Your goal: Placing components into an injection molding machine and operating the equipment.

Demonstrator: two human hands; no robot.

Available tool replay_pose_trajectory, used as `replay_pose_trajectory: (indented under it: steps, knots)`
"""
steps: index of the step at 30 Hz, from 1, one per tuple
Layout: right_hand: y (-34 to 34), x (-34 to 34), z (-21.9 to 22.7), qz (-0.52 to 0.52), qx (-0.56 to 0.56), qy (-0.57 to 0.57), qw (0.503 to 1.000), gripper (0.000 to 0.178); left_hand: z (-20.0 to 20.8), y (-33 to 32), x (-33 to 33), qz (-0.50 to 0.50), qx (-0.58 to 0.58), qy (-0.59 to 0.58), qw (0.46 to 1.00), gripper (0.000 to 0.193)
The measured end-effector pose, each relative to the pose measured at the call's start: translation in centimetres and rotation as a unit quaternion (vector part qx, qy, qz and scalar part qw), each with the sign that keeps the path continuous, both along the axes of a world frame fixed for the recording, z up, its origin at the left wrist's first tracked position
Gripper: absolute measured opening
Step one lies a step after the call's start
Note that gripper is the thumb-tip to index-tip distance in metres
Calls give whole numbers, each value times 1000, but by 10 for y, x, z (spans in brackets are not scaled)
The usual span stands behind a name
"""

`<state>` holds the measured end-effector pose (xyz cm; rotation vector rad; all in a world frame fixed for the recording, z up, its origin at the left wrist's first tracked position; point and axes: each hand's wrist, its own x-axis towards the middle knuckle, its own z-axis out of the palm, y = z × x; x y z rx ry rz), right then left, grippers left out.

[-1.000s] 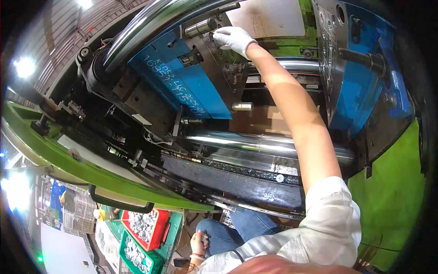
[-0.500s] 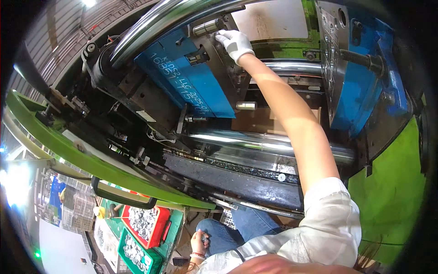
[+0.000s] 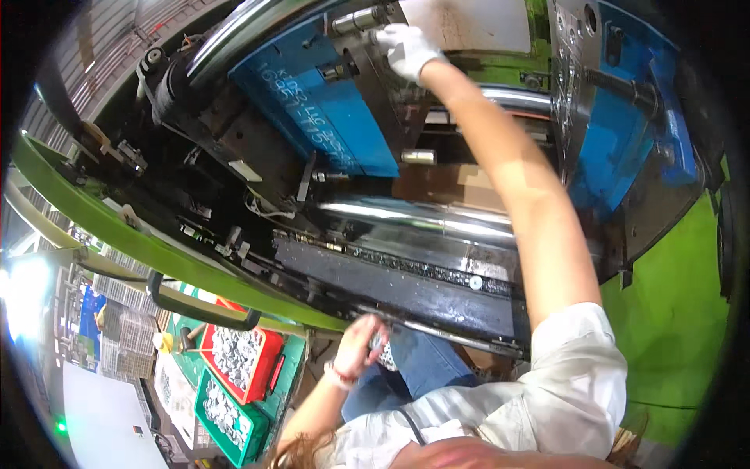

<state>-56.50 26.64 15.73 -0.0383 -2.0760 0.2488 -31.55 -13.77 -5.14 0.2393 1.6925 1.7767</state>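
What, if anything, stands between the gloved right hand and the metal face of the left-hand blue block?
Nothing visible does: the right hand is close beside the metal face, its fingertips near the upper metal pin. Whether they touch it cannot be told.

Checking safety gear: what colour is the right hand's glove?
The glove is white; see the head view.

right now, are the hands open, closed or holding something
Left bare hand: closed, holding at least one small grey piece.
Right white-gloved hand: at the grey steel plate, fingers bent; whether it holds anything cannot be told.
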Motion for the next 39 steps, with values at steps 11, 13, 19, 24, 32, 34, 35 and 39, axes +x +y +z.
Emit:
replay_pose_trajectory:
  steps: [11,13,19,24,32,34,35,39]
  knots:
    - [-173,191,-39,532,-59,-334,776,32,104,59,-51,167,295,120,933,50]
    - [-178,181,-55,565,-6,-197,801,25,100,59,-52,205,286,132,927,53]
    - [-193,185,-57,569,-64,-243,783,18,100,51,-48,234,308,102,916,52]
    - [-192,186,-59,552,-331,-306,701,20,99,48,-36,243,244,178,922,22]
    - [-184,192,-52,585,-405,-402,576,33,108,33,-36,191,245,129,942,23]
    - [-180,183,-59,605,-282,-387,636,42,111,27,-38,128,232,115,957,25]
    - [-178,183,-60,605,-282,-388,636,42,111,24,-40,129,232,115,957,25]
    - [-176,185,-60,640,-208,-368,642,36,109,23,-45,61,258,70,962,27]
